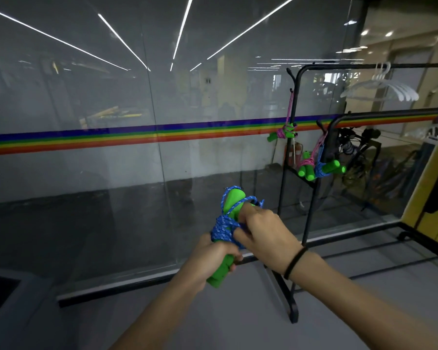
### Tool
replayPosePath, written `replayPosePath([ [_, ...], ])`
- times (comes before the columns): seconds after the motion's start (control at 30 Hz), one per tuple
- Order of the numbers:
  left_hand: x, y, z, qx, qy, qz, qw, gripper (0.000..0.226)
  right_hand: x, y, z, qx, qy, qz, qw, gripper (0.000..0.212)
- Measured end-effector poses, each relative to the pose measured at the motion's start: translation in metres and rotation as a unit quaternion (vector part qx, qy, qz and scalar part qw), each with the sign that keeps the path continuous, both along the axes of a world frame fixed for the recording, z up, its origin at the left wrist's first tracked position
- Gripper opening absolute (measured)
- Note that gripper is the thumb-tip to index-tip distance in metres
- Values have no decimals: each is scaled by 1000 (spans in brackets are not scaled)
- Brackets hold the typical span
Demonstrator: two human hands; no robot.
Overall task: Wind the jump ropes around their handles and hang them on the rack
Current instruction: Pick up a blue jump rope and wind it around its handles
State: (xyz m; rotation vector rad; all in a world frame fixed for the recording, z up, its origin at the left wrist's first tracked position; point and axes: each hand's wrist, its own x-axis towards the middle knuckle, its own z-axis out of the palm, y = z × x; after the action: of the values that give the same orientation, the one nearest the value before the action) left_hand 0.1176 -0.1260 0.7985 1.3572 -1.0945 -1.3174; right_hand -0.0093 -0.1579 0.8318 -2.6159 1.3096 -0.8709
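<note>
Head view. Left hand [214, 256] is wrapped tight around the lower part of a pair of green handles [221, 270], fingers closed on them; the handles run up and slightly right, tilted. Blue rope [224, 229] is coiled in several turns around the handles just above the left hand, with looser loops reaching over the upper handle end [234, 199]. Right hand [266, 231] is pressed against the coil from the right, fingers curled and pinched on a rope strand at the wrap; a black band [295, 262] sits on that wrist. Bundle is held in mid-air, in front of a glass wall with a rainbow stripe [111, 138].

Right of the hands stands a black rack [311, 205], well apart from the bundle. Three wound ropes hang on its side hooks: a pink rope bundle [283, 132] with green handles on the farther upright, another pink rope bundle [306, 169] and a blue rope bundle [329, 169] side by side, touching, on the nearer one. White hangers [382, 90] hang from the top rail.
</note>
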Motion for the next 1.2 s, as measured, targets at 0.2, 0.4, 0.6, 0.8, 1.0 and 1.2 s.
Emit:
replayPosePath([
  [0.2,-24,-38,3,-15,-6,20,1000,22,-27,-39,-9,41,-88,35,995,18],
  [0.4,-34,-59,-1,10,36,20,999,23,-61,-71,-9,248,-222,188,924,28],
  [0.6,-31,-87,-7,51,131,47,989,7,-69,-80,-17,190,-209,196,939,34],
  [0.8,-5,-127,-12,65,172,19,983,11,-70,-89,-22,102,-272,124,949,38],
  [1.0,-2,-171,-32,90,176,-97,975,21,-76,-117,-18,121,-308,83,940,29],
  [1.2,-9,-228,-53,62,54,-184,979,52,-49,-185,-17,207,-353,52,911,22],
])
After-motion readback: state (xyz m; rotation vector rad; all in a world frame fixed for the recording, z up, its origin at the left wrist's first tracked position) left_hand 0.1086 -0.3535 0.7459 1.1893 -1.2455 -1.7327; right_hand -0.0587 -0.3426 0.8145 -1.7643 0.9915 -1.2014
